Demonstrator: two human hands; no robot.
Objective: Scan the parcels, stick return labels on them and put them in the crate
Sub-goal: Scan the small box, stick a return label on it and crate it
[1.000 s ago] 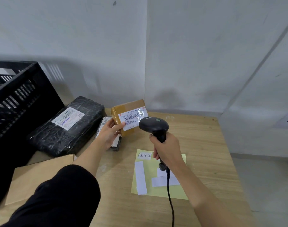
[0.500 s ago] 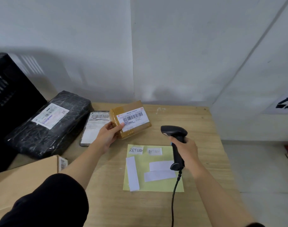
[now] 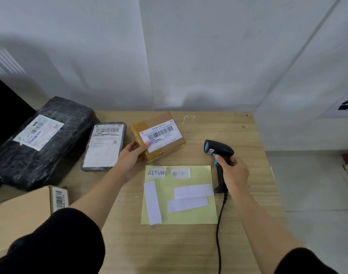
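The left hand grips the near-left corner of the brown parcel, thumb on its barcode label; the parcel is at the far middle of the table, just beyond the yellow sheet; whether it rests there, I cannot tell. The right hand wraps the scanner handle, upright beside the sheet; 2 RETURN labels lie along the sheet's top edge; the black parcel and the flat parcel lie to the left.

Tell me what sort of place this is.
Probably a parcel returns desk in a stockroom or small warehouse. On the wooden table lies a black plastic-wrapped parcel with a barcode label. The right hand grips a corded black barcode scanner, and white handwritten RETURN labels sit on a yellow paper sheet.
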